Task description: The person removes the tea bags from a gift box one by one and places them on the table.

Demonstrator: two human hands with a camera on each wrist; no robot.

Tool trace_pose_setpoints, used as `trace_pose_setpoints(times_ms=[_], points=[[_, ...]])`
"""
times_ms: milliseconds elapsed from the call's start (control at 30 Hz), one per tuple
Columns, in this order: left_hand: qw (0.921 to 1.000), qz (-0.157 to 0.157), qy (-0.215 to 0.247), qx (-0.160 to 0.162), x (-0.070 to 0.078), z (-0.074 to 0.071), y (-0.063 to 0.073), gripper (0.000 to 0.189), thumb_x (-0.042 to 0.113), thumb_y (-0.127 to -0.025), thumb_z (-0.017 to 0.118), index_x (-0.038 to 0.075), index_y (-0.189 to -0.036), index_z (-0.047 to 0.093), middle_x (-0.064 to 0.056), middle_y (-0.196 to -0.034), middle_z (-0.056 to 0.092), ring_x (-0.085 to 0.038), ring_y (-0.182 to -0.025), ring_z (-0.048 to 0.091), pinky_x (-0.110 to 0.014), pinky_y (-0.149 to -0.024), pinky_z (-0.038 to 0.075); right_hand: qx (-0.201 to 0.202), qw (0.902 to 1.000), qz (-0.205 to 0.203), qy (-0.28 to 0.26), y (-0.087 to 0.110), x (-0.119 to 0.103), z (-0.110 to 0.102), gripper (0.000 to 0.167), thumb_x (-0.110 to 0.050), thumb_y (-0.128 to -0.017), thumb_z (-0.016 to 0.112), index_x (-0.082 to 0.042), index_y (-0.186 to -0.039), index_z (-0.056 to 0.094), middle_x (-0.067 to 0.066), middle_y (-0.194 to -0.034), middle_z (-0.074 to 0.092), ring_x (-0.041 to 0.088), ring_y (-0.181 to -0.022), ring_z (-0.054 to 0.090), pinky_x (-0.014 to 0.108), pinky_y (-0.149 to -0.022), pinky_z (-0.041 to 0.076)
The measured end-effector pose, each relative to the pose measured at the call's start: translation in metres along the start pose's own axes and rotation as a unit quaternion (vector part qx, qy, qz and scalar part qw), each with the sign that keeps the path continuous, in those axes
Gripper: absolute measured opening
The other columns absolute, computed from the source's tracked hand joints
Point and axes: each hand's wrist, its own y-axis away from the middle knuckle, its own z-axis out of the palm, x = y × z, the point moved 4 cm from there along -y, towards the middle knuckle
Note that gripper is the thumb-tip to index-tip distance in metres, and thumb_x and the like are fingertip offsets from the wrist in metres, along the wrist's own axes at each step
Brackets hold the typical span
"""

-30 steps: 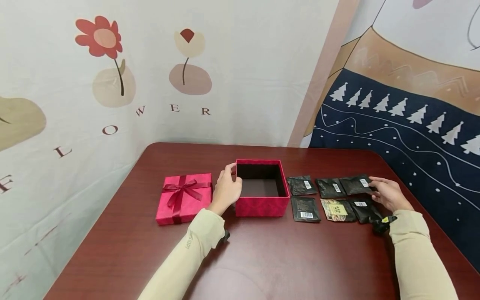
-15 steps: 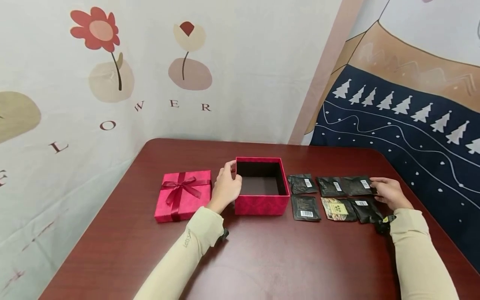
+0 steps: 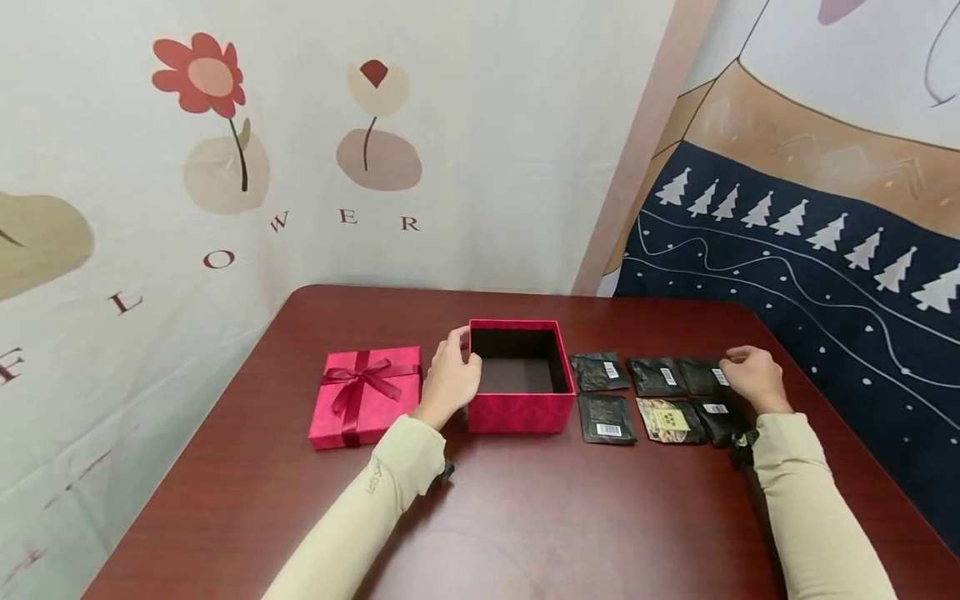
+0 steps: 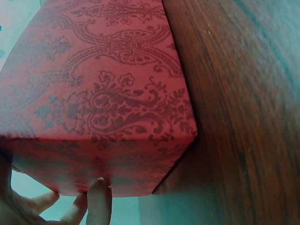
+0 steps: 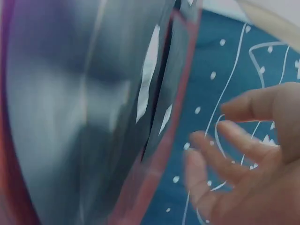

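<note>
An open red patterned gift box [image 3: 522,413] with a dark inside stands mid-table. My left hand [image 3: 450,379] holds its left wall, thumb at the rim; in the left wrist view the fingers [image 4: 99,201] lie against the outer side. Several black packets with white labels lie in two rows right of the box. My right hand [image 3: 756,379] is over the right end of the back row and partly hides a black packet [image 3: 701,375]. In the right wrist view its fingers [image 5: 206,180] are spread, loosely bent and hold nothing.
The matching red lid [image 3: 367,400] with a ribbon bow lies left of the box. A packet with a picture and yellow label [image 3: 670,420] sits in the front row. Behind the brown table [image 3: 525,517] hang printed cloths [image 3: 510,208].
My right hand has shifted left, from the outer edge of the end packet to over it, and its fingers are more bent. The left hand stays on the box.
</note>
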Motion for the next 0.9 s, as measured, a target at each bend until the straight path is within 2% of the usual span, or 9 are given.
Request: trace_pose_setpoints(times_ms=[67,233,367,600,900], points=[[0.9999,0.002,-0.014,0.002,0.001,-0.001,-0.002,0.052,0.027,-0.097,0.049,0.024,-0.148,0.04,-0.007,-0.137,0.051,-0.031,-0.12,0.055,-0.055,-0.096,0.043,0.016,0.9993,-0.03,-0.011,0.0,-0.013,0.005,0.039,-0.015,-0.094,0.053,0.011,-0.124,0.058,0.034,-0.122,0.059,0.051,-0.108,0.053,0.058,-0.087,0.043],[0.9983,0.01,-0.057,0.002,0.004,-0.004,-0.009,0.054,0.028,-0.097,0.05,0.023,-0.149,0.04,-0.008,-0.135,0.054,-0.032,-0.111,0.06,-0.054,-0.092,0.046,0.029,0.9933,-0.101,-0.047,-0.001,-0.05,0.022,0.037,-0.008,-0.093,0.054,0.008,-0.126,0.058,0.032,-0.124,0.059,0.048,-0.107,0.059,0.058,-0.088,0.045],[0.9947,0.013,-0.102,-0.011,0.006,-0.004,-0.016,0.054,0.029,-0.097,0.05,0.02,-0.149,0.039,-0.009,-0.134,0.054,-0.032,-0.109,0.061,-0.053,-0.089,0.048,0.027,0.9883,-0.138,-0.061,-0.005,-0.078,0.034,0.038,-0.005,-0.092,0.054,0.007,-0.128,0.056,0.033,-0.127,0.055,0.049,-0.107,0.058,0.059,-0.089,0.045],[0.9888,0.021,-0.147,-0.016,0.004,-0.005,-0.027,0.053,0.028,-0.096,0.049,0.016,-0.147,0.041,-0.011,-0.13,0.057,-0.034,-0.108,0.061,-0.053,-0.086,0.049,0.004,0.9828,-0.166,-0.079,-0.016,-0.123,0.058,0.041,-0.007,-0.092,0.054,0.006,-0.131,0.055,0.03,-0.129,0.051,0.048,-0.109,0.057,0.058,-0.091,0.045],[0.9868,0.027,-0.158,-0.026,0.0,0.001,-0.028,0.053,0.028,-0.096,0.049,0.016,-0.147,0.04,-0.01,-0.128,0.058,-0.034,-0.102,0.063,-0.051,-0.082,0.05,-0.032,0.9781,-0.183,-0.093,-0.012,-0.151,0.086,0.042,-0.007,-0.09,0.057,0.007,-0.129,0.055,0.029,-0.128,0.053,0.047,-0.108,0.057,0.056,-0.095,0.044]])
